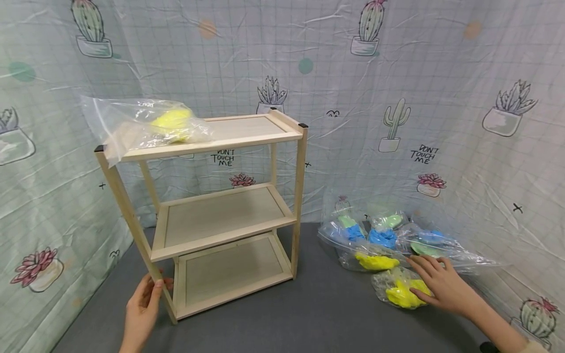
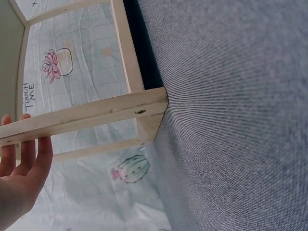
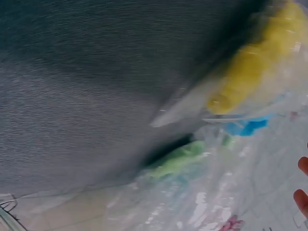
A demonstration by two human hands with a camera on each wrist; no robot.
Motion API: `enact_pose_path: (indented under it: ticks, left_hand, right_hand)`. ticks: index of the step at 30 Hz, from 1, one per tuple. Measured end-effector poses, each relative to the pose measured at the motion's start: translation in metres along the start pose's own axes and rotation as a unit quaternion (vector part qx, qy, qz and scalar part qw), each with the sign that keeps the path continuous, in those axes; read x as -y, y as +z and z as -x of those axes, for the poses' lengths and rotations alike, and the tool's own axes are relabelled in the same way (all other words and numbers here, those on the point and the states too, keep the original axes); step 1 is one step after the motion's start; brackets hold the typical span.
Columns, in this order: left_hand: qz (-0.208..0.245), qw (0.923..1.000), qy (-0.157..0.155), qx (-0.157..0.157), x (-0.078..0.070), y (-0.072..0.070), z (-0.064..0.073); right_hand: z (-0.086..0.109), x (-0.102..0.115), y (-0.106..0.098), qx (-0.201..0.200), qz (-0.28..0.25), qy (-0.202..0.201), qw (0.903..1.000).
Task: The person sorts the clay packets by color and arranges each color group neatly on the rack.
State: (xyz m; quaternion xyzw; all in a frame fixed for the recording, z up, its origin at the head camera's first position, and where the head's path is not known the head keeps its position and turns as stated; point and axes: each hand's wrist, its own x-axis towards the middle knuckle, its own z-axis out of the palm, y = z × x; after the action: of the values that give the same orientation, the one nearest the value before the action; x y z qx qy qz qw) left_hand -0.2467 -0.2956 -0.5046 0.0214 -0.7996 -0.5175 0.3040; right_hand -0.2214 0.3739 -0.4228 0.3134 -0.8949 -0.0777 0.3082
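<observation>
A three-tier wooden shelf [image 1: 222, 223] stands at the left on the dark grey surface. Low on its front left post my left hand [image 1: 143, 306] holds on; the left wrist view shows fingers [image 2: 44, 154] bent around the post [image 2: 82, 115]. My right hand [image 1: 446, 287] reaches over a clear plastic bag with a bright yellow item [image 1: 402, 294] in it, fingers spread and fairly straight; whether they touch the bag I cannot tell. In the right wrist view only blurred fingertips [image 3: 303, 199] show at the edge.
On the shelf's top lies a zip bag with a yellow item [image 1: 173, 123]. Several clear bags with blue [image 1: 383, 238], green [image 1: 393, 220] and yellow [image 1: 375, 261] items are heaped at the right, by the cactus-print curtain [image 1: 348, 122].
</observation>
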Motion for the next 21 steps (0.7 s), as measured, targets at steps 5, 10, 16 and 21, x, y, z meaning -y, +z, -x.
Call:
enact_pose_path:
  ticks: [5,10,16,21]
  left_hand:
    - [0.011,0.9999,0.011,0.007,-0.001,0.000,0.000]
    - [0.016,0.9997,0.016,0.009,-0.001,0.000,0.001]
    - [0.010,0.9997,0.020,0.008,0.001,0.000,0.001]
    - [0.008,0.9998,0.017,0.008,0.000,0.000,0.000]
  right_hand:
    - [0.011,-0.002,0.009,0.043,-0.005,0.017,0.9989]
    - [0.015,-0.004,0.017,0.051,-0.013,0.009,0.9986]
    - [0.018,-0.003,0.022,0.069,-0.029,0.005,0.9972]
    - [0.022,0.001,0.023,0.111,-0.035,0.027,0.9929]
